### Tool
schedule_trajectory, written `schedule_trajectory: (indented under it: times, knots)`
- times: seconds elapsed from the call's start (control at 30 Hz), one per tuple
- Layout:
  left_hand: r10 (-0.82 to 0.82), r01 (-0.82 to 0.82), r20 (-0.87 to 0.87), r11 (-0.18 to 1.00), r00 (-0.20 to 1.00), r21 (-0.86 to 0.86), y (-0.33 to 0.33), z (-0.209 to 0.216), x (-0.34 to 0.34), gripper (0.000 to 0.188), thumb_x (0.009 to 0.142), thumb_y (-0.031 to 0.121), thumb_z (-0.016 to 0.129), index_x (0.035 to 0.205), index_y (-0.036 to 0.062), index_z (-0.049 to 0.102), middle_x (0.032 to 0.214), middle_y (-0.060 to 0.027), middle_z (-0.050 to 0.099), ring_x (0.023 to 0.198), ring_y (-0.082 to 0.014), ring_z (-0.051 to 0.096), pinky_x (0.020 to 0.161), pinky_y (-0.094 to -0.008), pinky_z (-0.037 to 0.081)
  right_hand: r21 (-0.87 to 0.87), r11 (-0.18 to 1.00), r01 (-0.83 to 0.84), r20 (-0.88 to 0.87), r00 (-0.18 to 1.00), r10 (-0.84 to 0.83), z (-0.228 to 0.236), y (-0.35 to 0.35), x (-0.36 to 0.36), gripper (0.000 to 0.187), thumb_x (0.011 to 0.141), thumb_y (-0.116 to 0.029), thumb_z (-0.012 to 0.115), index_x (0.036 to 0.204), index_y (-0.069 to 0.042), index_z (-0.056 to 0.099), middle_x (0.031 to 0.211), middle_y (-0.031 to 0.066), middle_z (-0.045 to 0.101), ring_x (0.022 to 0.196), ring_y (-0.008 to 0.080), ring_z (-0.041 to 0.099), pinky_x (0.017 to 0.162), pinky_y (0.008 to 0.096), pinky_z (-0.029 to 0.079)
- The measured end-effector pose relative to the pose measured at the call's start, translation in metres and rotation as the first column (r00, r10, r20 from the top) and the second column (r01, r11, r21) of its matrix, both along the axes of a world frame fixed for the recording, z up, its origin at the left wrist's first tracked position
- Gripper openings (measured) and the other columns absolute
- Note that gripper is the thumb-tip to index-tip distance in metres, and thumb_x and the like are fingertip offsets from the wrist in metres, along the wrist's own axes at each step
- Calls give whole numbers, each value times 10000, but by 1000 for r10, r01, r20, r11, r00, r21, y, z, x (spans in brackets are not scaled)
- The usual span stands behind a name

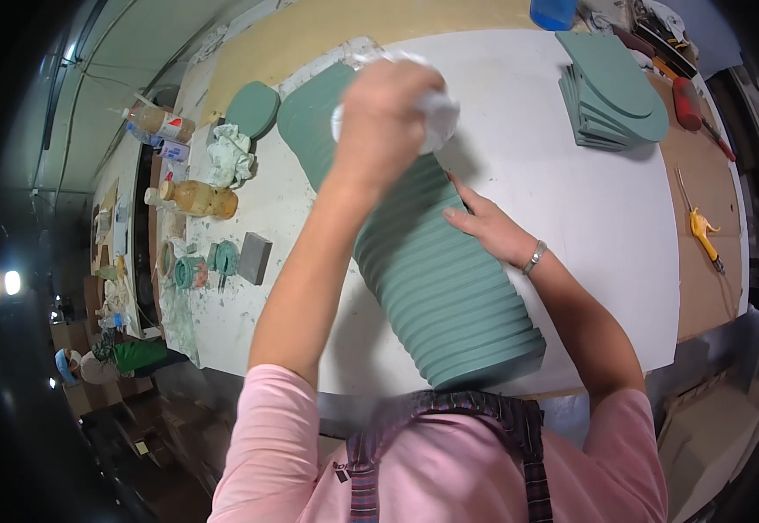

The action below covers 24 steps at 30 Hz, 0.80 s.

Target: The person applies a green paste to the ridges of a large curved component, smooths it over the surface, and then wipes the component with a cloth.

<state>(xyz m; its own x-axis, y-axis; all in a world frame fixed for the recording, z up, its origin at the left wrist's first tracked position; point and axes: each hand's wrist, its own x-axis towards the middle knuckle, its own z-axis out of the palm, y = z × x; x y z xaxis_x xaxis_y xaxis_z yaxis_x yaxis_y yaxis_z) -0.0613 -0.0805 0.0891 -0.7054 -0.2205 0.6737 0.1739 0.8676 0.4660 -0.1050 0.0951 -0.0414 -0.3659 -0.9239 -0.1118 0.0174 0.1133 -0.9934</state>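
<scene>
Your left hand (384, 126) (blurred) gripping a white cloth (442, 122) at upper centre of frame, over the upper end of the green stack (449, 279) at centre, your right hand (494, 234) open against its right edge, green pile (610, 91) upper right.

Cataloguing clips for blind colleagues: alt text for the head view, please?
A person's blurred left hand holds a white wad over a long row of overlapping green slabs, while the right hand rests against its right side. A smaller green stack lies at upper right, bottles at left.
</scene>
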Motion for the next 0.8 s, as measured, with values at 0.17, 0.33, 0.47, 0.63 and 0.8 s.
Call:
schedule_trajectory:
  times: [0.17, 0.33, 0.47, 0.63, 0.8]
  knots:
    - [-219, 295, 405, 946, 888, -135, -13, -58, 38, 306, 583, -109, 547, 829, 27, 667, 942, -83, 671, 911, -282, 591, 791, -374, 510, 53, 996, -71, 96, 993, 65, 0, -3, -4, 713, 944, -338, 511, 1469, 33, 203, 1481, 216, 329, 1361, 250, 326, 1109, 312, 253]
    - [-203, 222, 542, 974, 816, 31, -42, -48, 71, 397, 555, -147, 470, 845, 10, 690, 1007, -100, 686, 940, -285, 610, 844, -356, 506, 43, 998, -35, 43, 999, 33, -2, -4, 1, 674, 945, -319, 519, 1481, -21, 241, 1462, 172, 387, 1311, 199, 394, 1083, 294, 291]
    - [-116, 163, 373, 982, 921, -96, -11, -55, 44, 402, 535, -139, 438, 836, 9, 660, 946, -110, 675, 940, -306, 606, 837, -379, 493, 20, 999, -46, 111, 993, 43, -5, -8, 2, 683, 944, -317, 520, 1478, -4, 232, 1483, 171, 354, 1339, 214, 362, 1099, 304, 272]
    - [35, 77, 591, 984, 806, -163, -43, -41, 96, 257, 537, -71, 504, 724, 13, 659, 882, -101, 689, 866, -303, 619, 790, -370, 508, -18, 999, -29, 87, 996, 30, -3, -1, -3, 679, 947, -312, 518, 1476, 3, 231, 1481, 171, 355, 1341, 217, 359, 1097, 309, 278]
    - [64, 53, 510, 976, 858, -211, -41, -41, 94, 307, 545, -96, 511, 786, 16, 667, 906, -113, 685, 880, -304, 619, 789, -378, 511, -22, 998, -52, 136, 989, 54, -1, -6, 1, 733, 928, -351, 535, 1454, 58, 230, 1485, 233, 320, 1378, 276, 317, 1117, 322, 249]
